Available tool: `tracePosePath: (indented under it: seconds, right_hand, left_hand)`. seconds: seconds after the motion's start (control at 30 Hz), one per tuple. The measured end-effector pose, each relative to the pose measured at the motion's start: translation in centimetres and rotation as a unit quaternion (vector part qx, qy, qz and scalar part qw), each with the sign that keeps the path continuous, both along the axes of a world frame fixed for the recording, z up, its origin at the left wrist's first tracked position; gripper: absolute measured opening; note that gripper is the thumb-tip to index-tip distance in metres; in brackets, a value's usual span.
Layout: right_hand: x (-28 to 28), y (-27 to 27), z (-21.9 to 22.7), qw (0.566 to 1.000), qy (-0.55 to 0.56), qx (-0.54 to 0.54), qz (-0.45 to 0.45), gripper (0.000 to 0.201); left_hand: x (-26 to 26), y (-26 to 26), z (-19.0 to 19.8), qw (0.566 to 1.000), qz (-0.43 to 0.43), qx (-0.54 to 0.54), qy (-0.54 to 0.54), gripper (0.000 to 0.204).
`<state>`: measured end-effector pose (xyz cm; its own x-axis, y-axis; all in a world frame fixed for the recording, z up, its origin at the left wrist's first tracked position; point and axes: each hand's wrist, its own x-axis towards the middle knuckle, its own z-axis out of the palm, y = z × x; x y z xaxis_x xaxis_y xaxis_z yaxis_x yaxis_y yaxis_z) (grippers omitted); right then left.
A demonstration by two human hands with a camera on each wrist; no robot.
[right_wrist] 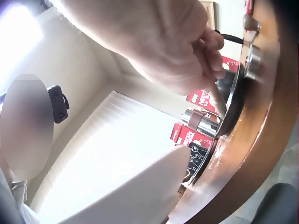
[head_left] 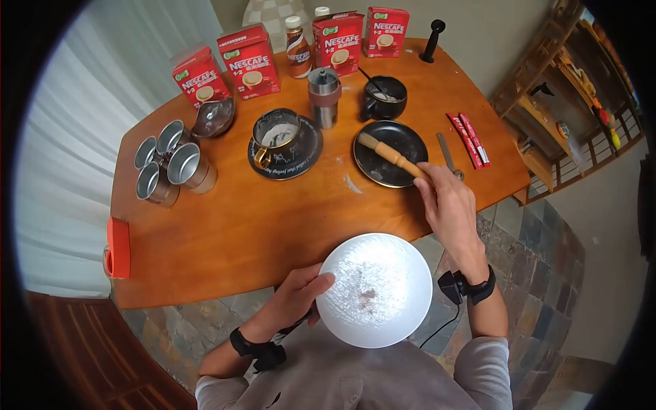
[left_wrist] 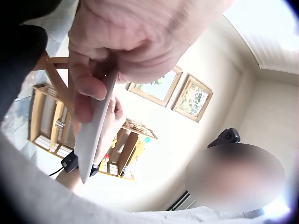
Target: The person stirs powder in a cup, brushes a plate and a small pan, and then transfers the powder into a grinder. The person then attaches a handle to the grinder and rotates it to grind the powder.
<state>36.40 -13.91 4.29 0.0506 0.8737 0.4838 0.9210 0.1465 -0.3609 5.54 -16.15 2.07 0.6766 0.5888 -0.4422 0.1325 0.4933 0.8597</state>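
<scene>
My left hand (head_left: 303,290) grips the rim of a round white plate (head_left: 403,301), thumb on top and fingers underneath. The plate has a shiny rippled surface with a small brownish smudge near its middle, and is held in front of my body off the table's near edge. In the left wrist view the plate (left_wrist: 96,133) appears almost edge-on. My right hand (head_left: 451,208) pinches the wooden handle of a pastry brush (head_left: 393,156). The pale bristles lie over a black saucer (head_left: 389,179) with a thin gold rim.
On the wooden table (head_left: 273,225) stand a black cup on a saucer (head_left: 301,167), a coffee grinder (head_left: 324,102), another black cup (head_left: 386,109), several metal cups (head_left: 195,171) and red Nescafe boxes (head_left: 249,61). Right of the saucer lie a measuring spoon (head_left: 447,154) and red sachets (head_left: 468,140).
</scene>
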Motion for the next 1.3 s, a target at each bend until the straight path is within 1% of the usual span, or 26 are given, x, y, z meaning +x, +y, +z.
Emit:
tracePosePath:
  seconds: [0.07, 0.1, 0.2, 0.3, 0.43, 0.53, 0.57, 0.63, 0.73, 0.77, 0.83, 0.9, 1.03, 1.13, 1.23, 1.3]
  right_hand:
    - [-0.7, 0.3, 0.9, 0.999, 0.002, 0.005, 0.033, 0.022]
    - [-1.0, 0.8, 1.1, 0.998, -0.024, 0.030, 0.057, 0.023]
    - [-1.9, 2.7, 1.2, 0.993, -0.046, 0.051, 0.096, 0.022]
    - [-2.3, 3.6, 1.1, 0.990, -0.074, 0.028, 0.113, 0.020]
    - [-2.2, 3.1, 0.8, 0.989, -0.074, 0.004, 0.129, 0.024]
    - [-1.8, 1.3, 1.6, 0.988, -0.072, -0.027, 0.132, 0.026]
    - [-1.6, 0.6, 2.1, 0.988, -0.076, -0.038, 0.131, 0.023]
    - [-1.3, -0.6, 3.0, 0.986, -0.084, -0.058, 0.129, 0.017]
    - [-2.2, -0.6, 3.7, 0.990, -0.078, -0.035, 0.112, 0.019]
    - [-2.5, -0.1, 3.4, 0.990, -0.080, -0.027, 0.116, 0.020]
    - [-2.8, 1.1, 2.4, 0.989, -0.084, -0.009, 0.125, 0.021]
    - [-2.3, 0.8, 2.5, 0.989, -0.075, -0.033, 0.120, 0.022]
    - [0.0, -1.6, 3.2, 0.988, -0.053, -0.079, 0.118, 0.023]
    - [0.1, -2.1, 3.7, 0.992, 0.005, -0.080, 0.098, 0.024]
    - [-0.1, -0.7, 1.8, 0.994, -0.021, -0.038, 0.102, 0.026]
    - [-0.1, -0.7, 1.1, 0.993, -0.016, -0.041, 0.112, 0.026]
  left_hand:
    - [0.5, -0.3, -0.7, 1.000, -0.019, 0.016, 0.008, 0.038]
    - [0.7, -0.4, -1.0, 0.999, -0.030, 0.021, 0.009, 0.039]
    - [1.2, -0.8, -1.7, 0.997, -0.064, 0.027, 0.015, 0.039]
    - [1.6, -1.1, -2.5, 0.996, -0.090, 0.018, 0.020, 0.040]
    - [2.1, -1.4, -4.2, 0.993, -0.111, 0.017, 0.029, 0.040]
    - [2.1, -1.3, -5.5, 0.993, -0.115, 0.021, 0.036, 0.040]
    - [2.0, -1.2, -6.0, 0.992, -0.115, 0.024, 0.039, 0.040]
    - [2.0, -1.1, -7.1, 0.994, -0.096, 0.021, 0.044, 0.040]
    - [1.8, -0.7, -9.0, 0.995, -0.077, 0.038, 0.048, 0.042]
    - [1.8, -0.6, -9.2, 0.995, -0.073, 0.047, 0.049, 0.042]
    - [1.8, -0.5, -9.0, 0.995, -0.053, 0.057, 0.055, 0.042]
    - [1.7, -0.3, -9.1, 0.995, -0.045, 0.059, 0.062, 0.042]
    - [1.1, -0.1, -10.4, 0.996, -0.045, 0.035, 0.072, 0.042]
    - [0.7, 0.1, -10.3, 0.994, -0.046, 0.028, 0.092, 0.040]
    - [0.6, 0.2, -10.1, 0.995, -0.028, 0.033, 0.094, 0.038]
    - [0.6, 0.3, -9.9, 0.995, -0.011, 0.037, 0.093, 0.038]
